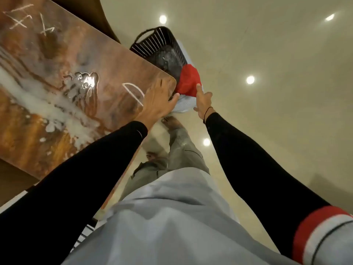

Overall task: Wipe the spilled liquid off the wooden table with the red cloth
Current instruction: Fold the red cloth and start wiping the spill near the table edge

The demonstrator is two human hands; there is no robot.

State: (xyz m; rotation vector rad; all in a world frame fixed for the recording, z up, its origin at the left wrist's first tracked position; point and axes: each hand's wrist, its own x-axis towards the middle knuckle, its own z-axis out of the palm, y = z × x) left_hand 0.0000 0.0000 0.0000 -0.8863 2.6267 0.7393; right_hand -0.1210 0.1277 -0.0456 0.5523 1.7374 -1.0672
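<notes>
The wooden table (118,60) fills the left side, and its near right corner points toward the basket. Spilled liquid (84,83) pools in the table's middle, with white smears running off to the left. A red cloth (188,81) is bunched on the near rim of a black basket (162,48), just past the table corner. My left hand (158,100) rests flat on that corner with its fingers spread. My right hand (204,101) holds the red cloth's lower edge. Its thumb lies on the cloth and its other fingers curl out of sight.
A light blue cloth (183,105) hangs below the red one, between my hands. The basket stands on a glossy cream floor (267,54) that reflects ceiling lights. My bare feet and grey trousers show beside the table edge. White scratch marks (28,20) cross the table's far left.
</notes>
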